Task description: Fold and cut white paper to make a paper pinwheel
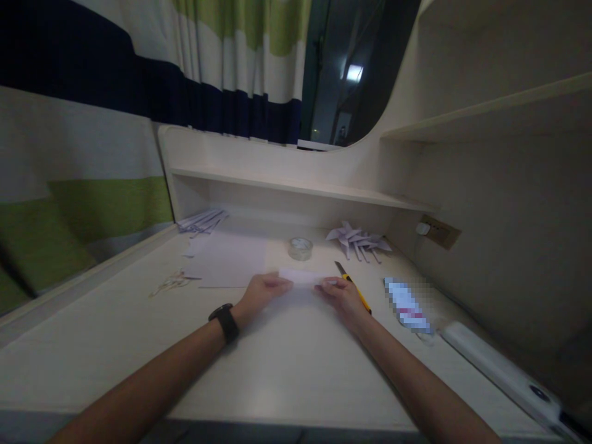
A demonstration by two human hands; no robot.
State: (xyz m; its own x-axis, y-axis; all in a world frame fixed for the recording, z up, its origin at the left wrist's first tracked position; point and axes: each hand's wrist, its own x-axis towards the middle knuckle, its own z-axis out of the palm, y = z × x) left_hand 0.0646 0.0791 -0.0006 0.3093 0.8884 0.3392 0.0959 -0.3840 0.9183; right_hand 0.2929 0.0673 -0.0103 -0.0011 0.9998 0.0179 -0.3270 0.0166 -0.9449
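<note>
You are pinching a small paper strip (301, 276) between your left hand (262, 292) and right hand (341, 295), flat on the counter (287, 364) beside the yellow cutter (353, 286). You seem mid-fold; creasing next demands aligned edges.

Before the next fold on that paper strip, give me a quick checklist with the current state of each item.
1. Left hand on the paper strip: ok, fingers rest on its left end.
2. Right hand on the strip: ok, fingertips at its right end.
3. Strip lying flat on the desk: cannot tell, the picture is too dim.
4. Utility knife away from the fingers: not ok, it lies right beside the right hand.
5. Tape roll out of the way: ok, it sits behind the strip, apart from it.
6. Blade retracted: cannot tell.
</note>
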